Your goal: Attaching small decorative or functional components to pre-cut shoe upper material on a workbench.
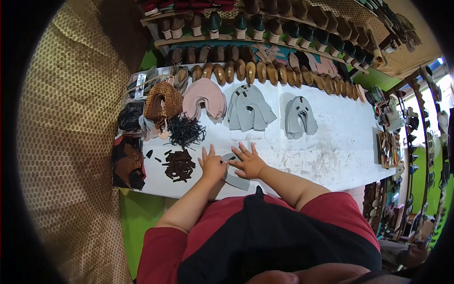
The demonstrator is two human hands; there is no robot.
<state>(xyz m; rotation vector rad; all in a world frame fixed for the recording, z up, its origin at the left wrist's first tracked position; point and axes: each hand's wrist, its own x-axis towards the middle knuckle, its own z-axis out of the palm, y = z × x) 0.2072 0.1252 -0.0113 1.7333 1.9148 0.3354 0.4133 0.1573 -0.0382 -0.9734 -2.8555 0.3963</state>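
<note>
- Near the lower centre, a grey piece [238,180] is lying on the white table [326,158], under my hands.
- My right hand [250,164] is spreading its fingers over this piece.
- My left hand [212,166] is holding some fingers apart; I cannot tell if its thumb is pinching.
- Left of my hands, dark brown strips [180,166] are lying in a heap.
- Farther up, black strips [186,132] are forming a tangle.
- Toward the upper centre, a grey stack [241,117] is resting before wooden shoe forms [250,72].
</note>
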